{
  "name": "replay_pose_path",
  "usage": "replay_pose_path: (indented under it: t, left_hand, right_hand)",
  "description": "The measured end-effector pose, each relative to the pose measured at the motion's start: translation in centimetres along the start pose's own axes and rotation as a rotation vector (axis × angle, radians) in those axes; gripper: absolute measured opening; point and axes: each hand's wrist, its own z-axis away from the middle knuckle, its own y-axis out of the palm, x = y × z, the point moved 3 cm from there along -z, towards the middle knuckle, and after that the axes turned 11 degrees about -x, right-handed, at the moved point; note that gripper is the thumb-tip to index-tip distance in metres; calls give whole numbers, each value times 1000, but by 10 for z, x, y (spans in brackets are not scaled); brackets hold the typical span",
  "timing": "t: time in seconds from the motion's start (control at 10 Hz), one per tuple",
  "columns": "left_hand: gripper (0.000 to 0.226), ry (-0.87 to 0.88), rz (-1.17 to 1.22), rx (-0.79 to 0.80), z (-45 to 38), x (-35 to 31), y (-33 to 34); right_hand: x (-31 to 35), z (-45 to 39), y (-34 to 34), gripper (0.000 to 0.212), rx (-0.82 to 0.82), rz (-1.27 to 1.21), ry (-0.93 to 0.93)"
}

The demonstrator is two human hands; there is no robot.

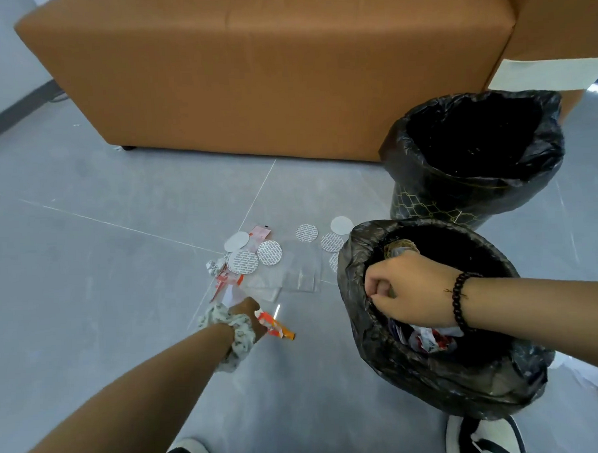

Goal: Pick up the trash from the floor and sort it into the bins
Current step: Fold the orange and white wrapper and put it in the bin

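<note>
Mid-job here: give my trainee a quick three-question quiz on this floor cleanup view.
1. True or false: the right hand grips the rim of the near bin.
2. What does the left hand hold? A) orange wrapper B) foil disc C) nothing
3. Which bin shows trash inside: the near one or the far bin?

Key: 1 true; 2 A; 3 near.

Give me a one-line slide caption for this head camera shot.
Left hand grips an orange wrapper above the floor while the right hand holds the near bin's liner.
</note>
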Motion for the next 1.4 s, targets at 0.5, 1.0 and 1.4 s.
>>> replay_pose_path:
  t: [0.5,1.0,1.4]
  left_hand:
    - [30,-125,162,23,-36,-7,99]
    - [14,-412,549,-310,40,20,116]
    - [27,403,432,14,39,-103,-83]
  right_hand:
    - [4,2,16,27,-43,-62,-14]
    - [-37,26,39,33,-250,-35,-80]
    - [-35,21,36,28,-349,-145,14]
